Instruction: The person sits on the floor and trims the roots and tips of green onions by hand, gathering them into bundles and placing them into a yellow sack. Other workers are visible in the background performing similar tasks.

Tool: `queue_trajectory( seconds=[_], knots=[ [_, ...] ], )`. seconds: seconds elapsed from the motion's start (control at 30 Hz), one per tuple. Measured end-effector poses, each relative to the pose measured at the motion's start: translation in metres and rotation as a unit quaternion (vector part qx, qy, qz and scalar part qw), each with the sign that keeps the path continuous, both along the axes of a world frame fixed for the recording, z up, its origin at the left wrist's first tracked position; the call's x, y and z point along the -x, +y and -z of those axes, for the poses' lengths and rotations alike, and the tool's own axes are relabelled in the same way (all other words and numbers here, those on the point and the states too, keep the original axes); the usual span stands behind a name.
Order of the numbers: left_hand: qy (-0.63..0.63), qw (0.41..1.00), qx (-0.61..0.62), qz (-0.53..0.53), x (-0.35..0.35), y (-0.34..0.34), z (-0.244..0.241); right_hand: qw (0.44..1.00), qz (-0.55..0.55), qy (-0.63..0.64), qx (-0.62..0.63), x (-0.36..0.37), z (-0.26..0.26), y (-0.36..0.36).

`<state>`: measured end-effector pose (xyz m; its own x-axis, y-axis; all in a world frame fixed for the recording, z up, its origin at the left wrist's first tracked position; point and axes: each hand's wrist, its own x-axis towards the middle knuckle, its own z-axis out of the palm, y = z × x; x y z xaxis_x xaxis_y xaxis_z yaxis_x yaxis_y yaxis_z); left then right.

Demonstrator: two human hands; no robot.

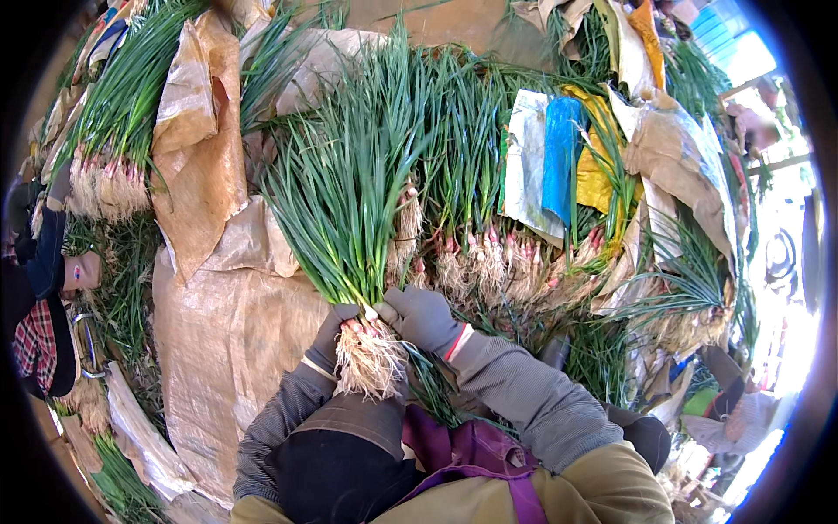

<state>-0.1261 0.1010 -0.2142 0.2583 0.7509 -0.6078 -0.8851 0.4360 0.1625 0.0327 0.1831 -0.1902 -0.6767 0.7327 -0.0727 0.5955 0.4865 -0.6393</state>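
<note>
My left hand (334, 331), in a grey glove, is closed around the lower stems of a bunch of green allium plants (353, 229), just above the pinkish bulbs. The bunch's pale, stringy roots (371, 360) hang down over my lap, and its long leaves spread away from me. At the right side of the same stems is my right hand (419, 321), also gloved, its fingers curled and its thumb side against a whitish bulb. Behind the bunch, more of these plants (484, 242) lie in a row with their roots towards me.
Tan woven sacking (229, 347) covers the left foreground. White, blue and yellow plastic sheets (560, 157) lie over the row at the right. Further bunches (118, 144) rest at the upper left. A person in checked clothing (39, 334) is at the far left; another person (733, 419) is at the right edge.
</note>
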Motion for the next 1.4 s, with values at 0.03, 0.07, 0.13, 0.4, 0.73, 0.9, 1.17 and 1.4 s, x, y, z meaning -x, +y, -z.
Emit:
queue_trajectory(
  seconds=[0.03,0.07,0.13,0.4,0.73,0.9,1.17,1.4],
  knots=[
    [0.007,1.0,-0.015,0.018,0.001,0.002,-0.001,0.999,-0.03,-0.022,0.004,-0.002,0.001,0.005],
    [0.013,0.999,-0.029,0.037,0.003,0.003,0.001,0.998,-0.042,-0.02,0.031,-0.008,0.003,0.012],
    [0.021,0.998,-0.041,0.036,0.012,-0.006,0.013,0.997,0.057,-0.046,-0.001,-0.041,0.021,0.032],
    [-0.184,0.966,0.002,-0.179,0.016,-0.004,-0.047,0.947,0.215,-0.227,0.077,-0.085,-0.009,0.086],
    [-0.046,0.994,-0.053,-0.086,0.001,0.013,-0.045,0.947,0.284,0.068,0.136,-0.097,-0.017,0.124],
    [-0.025,0.993,-0.063,-0.096,-0.006,0.021,-0.043,0.923,0.302,0.074,0.228,-0.122,-0.015,0.109],
    [-0.048,0.992,-0.062,-0.097,-0.007,0.02,-0.025,0.838,0.345,0.192,0.377,-0.145,0.007,0.117],
    [-0.107,0.987,-0.057,-0.105,-0.006,0.02,-0.007,0.947,0.276,-0.162,0.033,-0.11,0.025,0.116]
  ],
)
